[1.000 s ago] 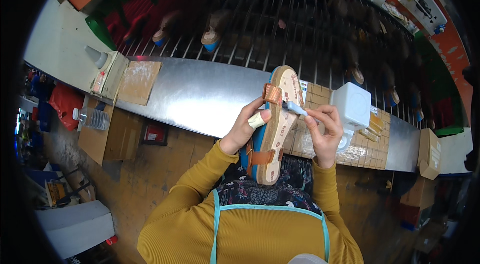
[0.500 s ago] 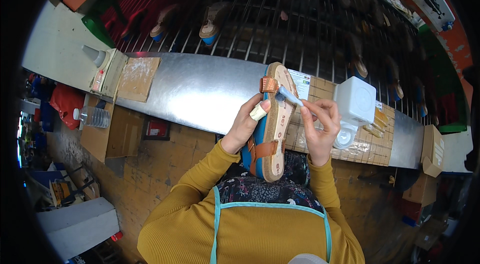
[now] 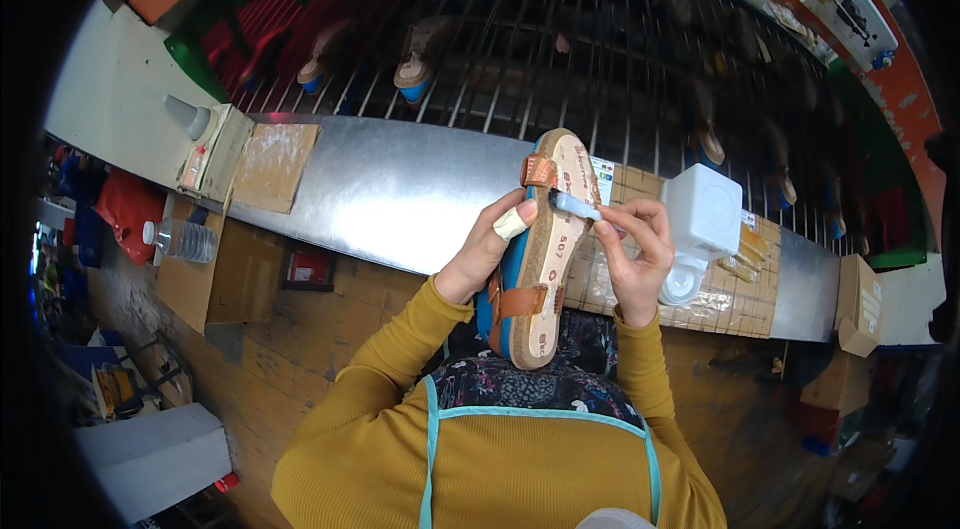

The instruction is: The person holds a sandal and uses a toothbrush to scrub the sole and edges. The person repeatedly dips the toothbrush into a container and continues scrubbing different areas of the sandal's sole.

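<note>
My left hand (image 3: 490,244), its thumb wrapped in pale tape, grips the left edge of a sandal (image 3: 545,269) held upright over my lap. The sandal's pale sole side faces me, with a cork edge, brown straps folded over it and a blue last showing at its left side. In my right hand (image 3: 640,244), a small brush (image 3: 576,206) with a pale blue handle is pinched between thumb and fingers. Its dark tip touches the sole beside the upper strap (image 3: 538,171). Right of that hand stands a white plastic container (image 3: 704,211) with a round opening at its lower front.
A metal ledge (image 3: 390,174) runs across in front of me, with cardboard (image 3: 625,187) under the container. Behind it, several sandals on blue lasts (image 3: 413,79) rest on a rack of metal bars (image 3: 500,39). A clear bottle (image 3: 185,240) is at the left, a cardboard box (image 3: 860,304) at the right.
The brush tip has moved slightly left and down, to the sole's edge just below the upper strap. The sandal is tilted a little more to the right; both hands keep their grips.
</note>
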A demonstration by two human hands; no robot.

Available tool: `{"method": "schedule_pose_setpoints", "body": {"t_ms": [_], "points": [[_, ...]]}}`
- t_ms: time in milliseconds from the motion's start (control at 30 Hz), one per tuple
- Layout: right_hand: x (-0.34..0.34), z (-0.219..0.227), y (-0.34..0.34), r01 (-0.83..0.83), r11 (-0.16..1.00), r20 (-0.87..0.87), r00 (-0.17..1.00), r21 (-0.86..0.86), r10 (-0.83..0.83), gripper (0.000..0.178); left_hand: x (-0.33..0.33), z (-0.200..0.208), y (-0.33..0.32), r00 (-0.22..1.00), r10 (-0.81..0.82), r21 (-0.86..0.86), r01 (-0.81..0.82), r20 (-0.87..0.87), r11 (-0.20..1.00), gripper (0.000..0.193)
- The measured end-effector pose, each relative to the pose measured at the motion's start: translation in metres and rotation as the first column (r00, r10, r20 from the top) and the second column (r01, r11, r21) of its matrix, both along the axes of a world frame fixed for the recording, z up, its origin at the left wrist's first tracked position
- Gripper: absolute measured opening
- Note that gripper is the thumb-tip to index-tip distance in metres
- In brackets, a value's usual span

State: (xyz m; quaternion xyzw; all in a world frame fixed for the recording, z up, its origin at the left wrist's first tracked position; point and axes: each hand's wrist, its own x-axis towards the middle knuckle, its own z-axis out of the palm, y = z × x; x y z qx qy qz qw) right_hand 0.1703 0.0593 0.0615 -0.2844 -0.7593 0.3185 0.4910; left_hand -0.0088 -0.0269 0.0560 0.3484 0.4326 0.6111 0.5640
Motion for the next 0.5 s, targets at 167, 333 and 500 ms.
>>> {"method": "schedule_pose_setpoints", "body": {"t_ms": [167, 333, 500], "points": [[0.005, -0.004, 0.001, 0.016, 0.994, 0.038, 0.999, 0.105, -0.020, 0.017, 0.002, 0.001, 0.003, 0.999, -0.038, 0.023, 0.038, 0.012, 0.999, 0.073], [0.005, -0.004, -0.007, 0.090, 0.993, 0.008, 0.996, 0.079, -0.091, 0.019, 0.005, 0.003, 0.008, 0.996, -0.021, -0.058, 0.026, 0.090, 0.998, 0.072], [0.006, 0.002, -0.012, 0.120, 0.973, 0.022, 0.992, 0.195, -0.127, 0.023, 0.004, 0.009, 0.012, 0.992, -0.004, -0.044, 0.010, 0.128, 0.999, 0.072]]}}
